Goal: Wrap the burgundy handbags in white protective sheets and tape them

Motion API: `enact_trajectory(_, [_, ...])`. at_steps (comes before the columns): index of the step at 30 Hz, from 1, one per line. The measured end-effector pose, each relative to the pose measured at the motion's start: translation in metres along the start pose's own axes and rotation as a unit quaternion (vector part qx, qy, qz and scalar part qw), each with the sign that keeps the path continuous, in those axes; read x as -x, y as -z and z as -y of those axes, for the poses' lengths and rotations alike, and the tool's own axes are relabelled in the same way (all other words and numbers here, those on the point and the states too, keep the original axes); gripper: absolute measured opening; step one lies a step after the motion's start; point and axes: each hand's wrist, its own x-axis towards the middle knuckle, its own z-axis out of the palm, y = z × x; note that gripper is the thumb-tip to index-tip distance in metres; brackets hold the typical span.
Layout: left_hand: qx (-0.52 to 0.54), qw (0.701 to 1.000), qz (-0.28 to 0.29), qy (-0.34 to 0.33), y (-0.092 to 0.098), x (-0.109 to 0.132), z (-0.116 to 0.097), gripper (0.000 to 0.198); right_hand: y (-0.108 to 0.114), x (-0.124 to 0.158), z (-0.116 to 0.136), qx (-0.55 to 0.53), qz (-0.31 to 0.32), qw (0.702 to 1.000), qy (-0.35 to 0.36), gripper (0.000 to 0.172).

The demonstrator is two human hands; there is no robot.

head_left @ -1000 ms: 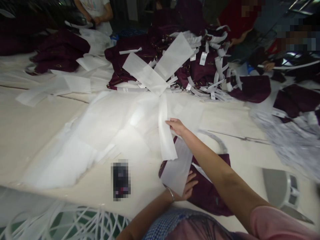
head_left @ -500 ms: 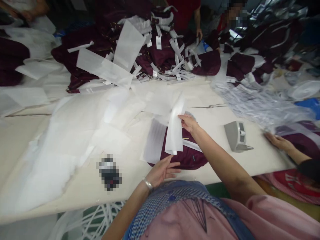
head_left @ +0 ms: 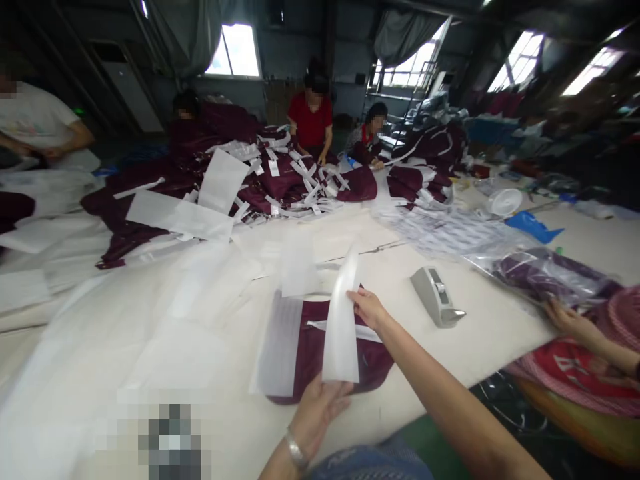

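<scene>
A maroon bag (head_left: 311, 353) lies flat on the table in front of me, with a white strip across it. One translucent white foam sheet (head_left: 280, 347) covers its left side. Above the bag, a second white foam sheet (head_left: 341, 333) stands up lengthwise and curls slightly, its upper right edge pinched in my right hand (head_left: 367, 308). My left hand (head_left: 317, 410) is at the lower end of that sheet, fingers stretched out and thumb apart. Its fingers are slightly blurred, and whether they touch the sheet is unclear.
A grey tape dispenser (head_left: 437, 297) stands to the right. Farther right, a co-worker's hand (head_left: 573, 323) touches a plastic-wrapped maroon bundle (head_left: 555, 273). Maroon bags with white wrappings (head_left: 275, 183) pile up at the back, where other people work. White sheets (head_left: 165, 333) spread over the left.
The head view has tilted up, showing more of the room. My right hand still holds the foam sheet, and my left hand has come closer under its lower end.
</scene>
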Motion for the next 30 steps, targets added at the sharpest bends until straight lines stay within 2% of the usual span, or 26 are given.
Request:
enact_trajectory(2, [-0.008, 0.997, 0.077, -0.007, 0.004, 0.005, -0.007, 0.063, 0.008, 0.004, 0.003, 0.007, 0.005, 1.000, -0.009, 0.007])
enact_trajectory(4, [0.020, 0.994, 0.111, -0.002, 0.002, 0.006, -0.016, 0.071, 0.015, 0.008, 0.005, 0.017, 0.014, 0.999, -0.023, 0.008])
enact_trajectory(6, [0.017, 0.996, 0.087, 0.015, -0.012, 0.001, -0.022, 0.066, 0.019, 0.013, 0.004, 0.032, 0.026, 0.998, -0.039, 0.012])
enact_trajectory(8, [-0.049, 0.998, 0.025, 0.013, -0.034, -0.010, -0.023, 0.067, 0.022, 0.021, 0.002, 0.052, 0.039, 0.997, -0.045, 0.015])
enact_trajectory(10, [-0.129, 0.991, -0.038, -0.024, -0.060, -0.022, -0.017, 0.067, 0.026, 0.030, 0.000, 0.070, 0.054, 0.995, -0.034, 0.015])
enact_trajectory(12, [-0.161, 0.981, -0.084, -0.069, -0.081, -0.031, -0.008, 0.064, 0.033, 0.040, 0.000, 0.077, 0.071, 0.994, -0.019, 0.017])
enact_trajectory(14, [-0.144, 0.982, -0.097, -0.076, -0.094, -0.035, 0.001, 0.061, 0.044, 0.051, 0.003, 0.071, 0.097, 0.992, -0.027, 0.023])
enact_trajectory(16, [-0.110, 0.989, -0.081, -0.056, -0.102, -0.036, 0.008, 0.056, 0.058, 0.063, 0.006, 0.061, 0.136, 0.987, -0.059, 0.032])
enact_trajectory(19, [-0.086, 0.995, -0.046, -0.026, -0.110, -0.036, 0.019, 0.052, 0.075, 0.075, 0.004, 0.067, 0.172, 0.978, -0.095, 0.038])
enact_trajectory(21, [-0.093, 0.995, -0.041, -0.018, -0.115, -0.039, 0.030, 0.049, 0.084, 0.079, -0.002, 0.097, 0.155, 0.978, -0.097, 0.039])
enact_trajectory(25, [-0.138, 0.987, -0.074, -0.032, -0.119, -0.047, 0.055, 0.053, 0.098, 0.077, -0.012, 0.160, 0.112, 0.979, -0.067, 0.038])
enact_trajectory(28, [-0.212, 0.968, -0.084, -0.101, -0.105, -0.042, 0.057, 0.051, 0.115, 0.073, -0.006, 0.161, 0.071, 0.984, -0.041, 0.041])
enact_trajectory(30, [-0.305, 0.925, -0.127, -0.191, -0.086, -0.033, 0.044, 0.041, 0.130, 0.073, 0.004, 0.188, 0.041, 0.981, -0.027, 0.043])
